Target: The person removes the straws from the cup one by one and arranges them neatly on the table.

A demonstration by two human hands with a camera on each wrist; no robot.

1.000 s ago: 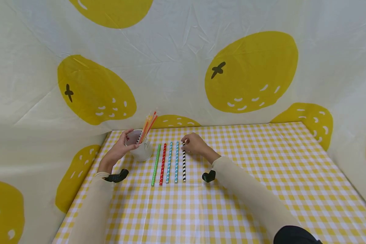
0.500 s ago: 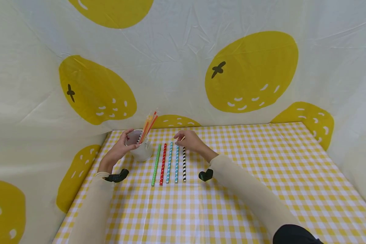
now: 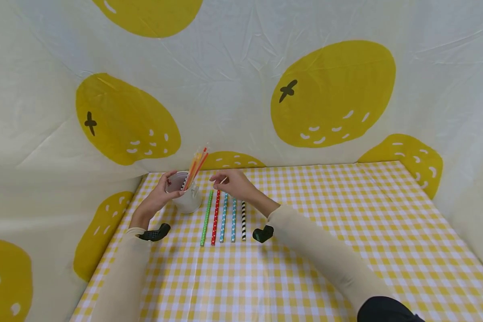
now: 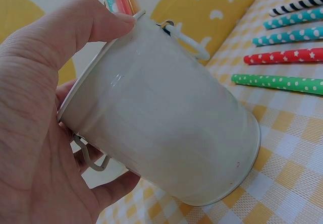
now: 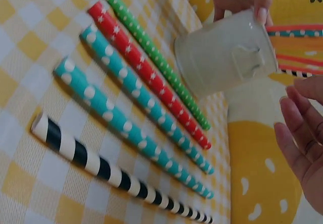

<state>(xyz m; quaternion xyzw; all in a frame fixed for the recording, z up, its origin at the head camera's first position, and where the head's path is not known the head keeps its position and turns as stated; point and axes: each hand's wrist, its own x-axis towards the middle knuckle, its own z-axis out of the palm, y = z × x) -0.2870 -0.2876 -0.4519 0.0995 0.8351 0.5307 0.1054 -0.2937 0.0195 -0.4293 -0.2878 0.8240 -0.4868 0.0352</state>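
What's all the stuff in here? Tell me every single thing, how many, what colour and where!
Bucket: one, white, in the left hand
Bunched straws: too crowded to count, mixed colours, inside the bucket
Green dotted straw: one, green and white, row's left end
Red starry straw: one, red and white, next
Blue dotted straws: two, blue and white, next
Striped straw: one, black and white, row's right end
Tablecloth: one, yellow-and-white checks, underneath
Fruit-print backdrop: count unclear, pale and yellow, behind
Unclear thing: one, black, bottom right
Wrist pieces: two, black, at the wrists
Sleeves: two, beige, on the arms
Hands: two, bare; left on the bucket, right near the row's far ends
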